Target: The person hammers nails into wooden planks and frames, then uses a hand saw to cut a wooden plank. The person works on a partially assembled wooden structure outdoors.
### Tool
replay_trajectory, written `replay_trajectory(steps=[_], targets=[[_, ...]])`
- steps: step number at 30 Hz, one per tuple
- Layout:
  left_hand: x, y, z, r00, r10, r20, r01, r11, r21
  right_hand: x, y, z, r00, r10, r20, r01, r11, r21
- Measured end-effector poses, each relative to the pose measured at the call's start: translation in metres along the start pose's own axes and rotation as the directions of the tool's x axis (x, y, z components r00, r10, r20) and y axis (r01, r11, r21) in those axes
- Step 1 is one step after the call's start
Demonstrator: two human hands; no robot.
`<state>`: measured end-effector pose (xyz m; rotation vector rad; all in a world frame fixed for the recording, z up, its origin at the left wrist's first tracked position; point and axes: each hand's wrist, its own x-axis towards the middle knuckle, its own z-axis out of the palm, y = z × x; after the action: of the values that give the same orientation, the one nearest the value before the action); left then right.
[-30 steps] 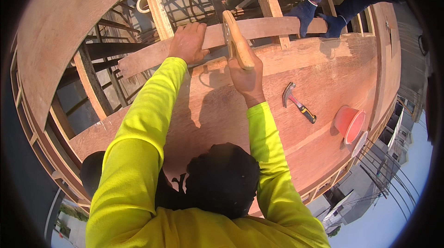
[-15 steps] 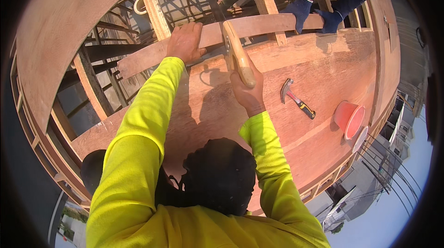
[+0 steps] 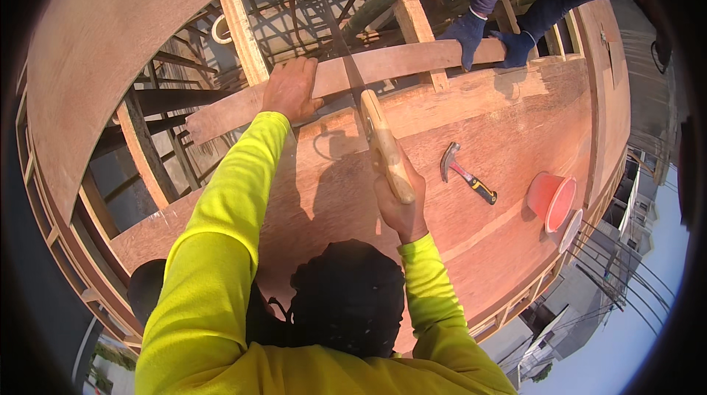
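Note:
A long, narrow plywood strip [image 3: 398, 61] lies across the wooden joists. My left hand [image 3: 291, 89] grips it left of the middle, fingers over its far edge. In my right hand [image 3: 401, 192] is the wooden handle of a handsaw [image 3: 377, 130], the fingers wrapped round it. Its blade crosses the strip just right of my left hand and points away over the gap. Towards the right end, a co-worker's two blue-gloved hands [image 3: 465, 35] press on the same strip.
Plywood sheeting [image 3: 353, 211] spreads beneath my arms, with a claw hammer [image 3: 468, 172] and a red bucket [image 3: 551, 200] on it at right. Beyond the strip, open gaps between joists [image 3: 146, 148] drop to a lower level. Another plywood sheet [image 3: 110, 49] covers the far left.
My right hand has drawn the saw back towards me, so more blade shows on the near side of the strip. My left hand stays on the strip.

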<state>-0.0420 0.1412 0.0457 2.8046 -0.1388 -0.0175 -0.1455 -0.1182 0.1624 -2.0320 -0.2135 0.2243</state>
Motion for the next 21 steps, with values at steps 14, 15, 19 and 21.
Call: replay_trajectory(steps=[14, 15, 19, 21], targets=[[0.006, -0.006, -0.012, 0.999, -0.033, -0.010, 0.033, 0.999, 0.011, -0.033, -0.019, -0.018, 0.982, 0.174, 0.070, -0.178, 0.983, 0.053], [-0.018, 0.003, 0.000, 0.999, -0.033, 0.029, 0.034, 0.999, -0.016, -0.081, -0.024, -0.040, 0.975, 0.208, 0.083, -0.211, 0.977, 0.035], [-0.008, 0.016, 0.004, 0.999, 0.010, 0.032, -0.009, 1.000, -0.008, -0.081, -0.018, -0.044, 0.946, 0.320, 0.052, -0.323, 0.944, 0.065], [-0.004, 0.024, 0.006, 0.995, 0.003, 0.097, 0.003, 0.999, -0.053, 0.002, 0.006, -0.017, 0.965, 0.252, 0.066, -0.251, 0.968, -0.015]])
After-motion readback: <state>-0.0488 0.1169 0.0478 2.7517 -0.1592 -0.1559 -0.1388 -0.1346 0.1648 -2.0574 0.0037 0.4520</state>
